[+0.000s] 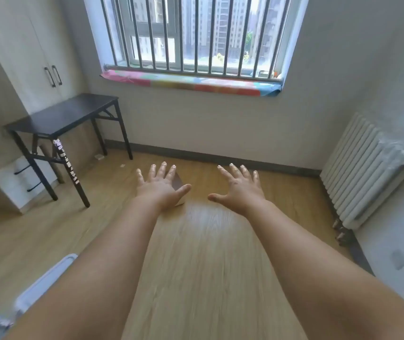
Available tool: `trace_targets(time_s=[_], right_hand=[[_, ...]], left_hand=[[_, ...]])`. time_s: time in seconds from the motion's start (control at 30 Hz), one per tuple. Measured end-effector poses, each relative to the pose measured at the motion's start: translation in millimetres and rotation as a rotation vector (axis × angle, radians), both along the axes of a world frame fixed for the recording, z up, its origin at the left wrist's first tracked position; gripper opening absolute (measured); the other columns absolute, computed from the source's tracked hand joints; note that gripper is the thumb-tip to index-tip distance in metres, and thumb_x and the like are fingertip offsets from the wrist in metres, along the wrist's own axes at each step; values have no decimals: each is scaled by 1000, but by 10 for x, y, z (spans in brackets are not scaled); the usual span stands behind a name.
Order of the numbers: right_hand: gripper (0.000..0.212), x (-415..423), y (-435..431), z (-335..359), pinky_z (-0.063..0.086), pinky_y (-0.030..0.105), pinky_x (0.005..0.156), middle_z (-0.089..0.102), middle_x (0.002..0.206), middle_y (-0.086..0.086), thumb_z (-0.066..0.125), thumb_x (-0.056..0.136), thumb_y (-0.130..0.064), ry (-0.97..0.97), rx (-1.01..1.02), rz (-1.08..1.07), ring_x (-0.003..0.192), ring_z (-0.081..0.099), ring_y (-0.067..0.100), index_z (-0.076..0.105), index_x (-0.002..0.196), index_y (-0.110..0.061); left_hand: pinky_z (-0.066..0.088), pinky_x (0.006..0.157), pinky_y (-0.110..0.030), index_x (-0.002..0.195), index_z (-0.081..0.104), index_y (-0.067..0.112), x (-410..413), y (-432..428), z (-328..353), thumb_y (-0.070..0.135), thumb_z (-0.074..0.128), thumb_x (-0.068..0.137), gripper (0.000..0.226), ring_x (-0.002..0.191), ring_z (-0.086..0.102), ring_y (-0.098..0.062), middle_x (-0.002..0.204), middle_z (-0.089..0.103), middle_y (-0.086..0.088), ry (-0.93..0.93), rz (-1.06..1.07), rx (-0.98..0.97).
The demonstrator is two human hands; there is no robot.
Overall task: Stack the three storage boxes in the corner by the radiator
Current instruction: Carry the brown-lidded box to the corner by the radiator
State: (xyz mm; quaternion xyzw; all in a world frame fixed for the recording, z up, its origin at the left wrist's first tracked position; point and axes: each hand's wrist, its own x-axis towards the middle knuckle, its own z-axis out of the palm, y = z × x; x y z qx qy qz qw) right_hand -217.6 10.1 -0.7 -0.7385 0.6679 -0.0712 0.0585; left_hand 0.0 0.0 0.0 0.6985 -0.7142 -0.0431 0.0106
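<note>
While both arms reach forward over the wooden floor (208, 253), the left hand (159, 187) and right hand (239, 190) are spread flat, fingers splayed, grasping nothing. A small dark-topped box (180, 192) sits on the floor, mostly hidden behind the left hand; contact cannot be told. A white plastic edge (46, 283), possibly a storage box, shows at lower left beside the left forearm. The white radiator (360, 173) stands on the right wall, near the corner. A black bench (66, 116) stands at left, below the barred window (193, 35).
</note>
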Motion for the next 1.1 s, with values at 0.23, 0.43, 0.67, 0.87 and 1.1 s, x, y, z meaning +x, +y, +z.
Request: trace_targets(time_s=[0.23, 0.43, 0.67, 0.87, 1.1], right_hand=[[90, 546, -1145, -303, -6, 52, 119, 3, 164, 0, 46, 80, -75, 26, 84, 12, 150, -6, 24, 3, 152, -42], [88, 944, -2045, -491, -5, 52, 119, 5, 164, 0, 47, 82, -72, 2, 130, -3, 150, -3, 24, 4, 152, -40], [88, 1145, -2911, -737, -4, 51, 119, 7, 164, 0, 48, 82, -71, 11, 199, 8, 150, -1, 24, 6, 152, -40], [88, 1214, -3909, -963, -2, 52, 119, 8, 163, 1, 48, 82, -71, 28, 202, 47, 150, 1, 25, 6, 153, -39], [88, 1293, -5052, -1285, 1, 52, 120, 12, 163, 1, 49, 81, -71, -19, 272, 57, 150, 5, 26, 8, 152, -39]], left_hand=[[-13, 113, -53, 153, -3, 33, 542, -1140, -392, 80, 12, 82, 86, 148, -10, -21, 162, -7, 4, -45, 16, 69], [-10, 114, -54, 153, 0, 32, 923, -2049, -558, 78, 15, 84, 85, 148, -6, -22, 162, -3, 3, -53, 9, 81], [-8, 114, -55, 153, 0, 31, 1152, -2892, -795, 78, 13, 84, 84, 148, -5, -22, 162, -3, 3, -81, 22, 124], [-8, 114, -55, 153, 0, 31, 1267, -3797, -975, 77, 12, 85, 83, 148, -5, -23, 162, -3, 2, -102, 45, 138], [-7, 115, -55, 153, 2, 31, 1269, -4869, -1150, 75, 15, 86, 82, 149, -3, -23, 162, -2, 1, -68, 76, 189]])
